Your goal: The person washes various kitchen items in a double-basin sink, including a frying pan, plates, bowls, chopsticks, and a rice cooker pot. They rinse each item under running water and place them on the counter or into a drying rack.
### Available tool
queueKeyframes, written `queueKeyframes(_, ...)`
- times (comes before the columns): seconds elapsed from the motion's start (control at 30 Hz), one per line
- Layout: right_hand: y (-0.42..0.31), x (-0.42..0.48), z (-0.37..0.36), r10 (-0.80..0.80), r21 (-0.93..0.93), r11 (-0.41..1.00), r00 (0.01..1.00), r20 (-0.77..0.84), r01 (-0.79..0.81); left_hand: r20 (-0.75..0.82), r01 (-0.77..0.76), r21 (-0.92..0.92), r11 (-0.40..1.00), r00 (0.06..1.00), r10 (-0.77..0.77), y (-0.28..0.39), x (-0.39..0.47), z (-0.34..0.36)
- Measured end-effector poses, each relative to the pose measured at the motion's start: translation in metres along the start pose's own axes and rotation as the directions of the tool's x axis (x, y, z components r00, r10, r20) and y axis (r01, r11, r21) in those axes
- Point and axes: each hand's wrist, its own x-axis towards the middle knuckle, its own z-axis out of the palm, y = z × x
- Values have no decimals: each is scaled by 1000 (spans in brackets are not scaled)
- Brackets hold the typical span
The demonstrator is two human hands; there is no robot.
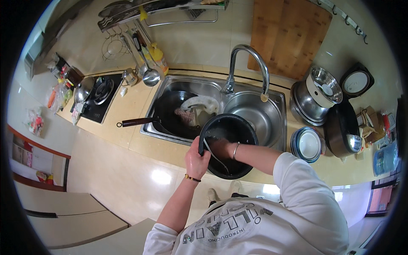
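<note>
My left hand (196,161) grips the near-left rim of a deep black round pot (251,137), held tilted at the sink's front edge. Inside the pot is my right hand (223,148), its fingers blurred and partly hidden in dark liquid. A thin pale curved strip (212,153) runs down the pot's inner wall. Behind and left of the pot, a black wok (165,105) rests in the left basin, with its wooden handle (137,122) over the counter. White foam (199,102) and a pinkish cloth or scrubber (185,116) lie in the wok.
A chrome faucet (234,63) arches over the right basin (259,111). To the right stand stacked bowls (309,145), steel basins (306,105) and an open rice cooker (339,130). Left are a ladle (151,77), a yellow bottle (159,59) and a gas hob (100,105).
</note>
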Motion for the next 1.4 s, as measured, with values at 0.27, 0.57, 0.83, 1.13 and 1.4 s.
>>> queueKeyframes(0.27,28,-72,-10,164,-326,942,961,222,-85,-61,-85,-71,994,995,81,-14,2,6)
queueKeyframes(0.57,-40,-39,-75,176,616,784,979,-106,-74,-42,-72,-192,979,997,65,-40,1,-3)
queueKeyframes(0.83,10,-22,-30,433,267,864,901,40,-427,24,-52,-93,994,998,54,-36,-4,-7)
queueKeyframes(1.13,-29,58,17,521,826,525,845,-120,-207,97,3,-299,954,995,28,-59,8,1)
queueKeyframes(1.4,-88,-15,-29,290,940,332,957,-16,-85,21,17,-326,945,1000,-11,-62,3,-8)
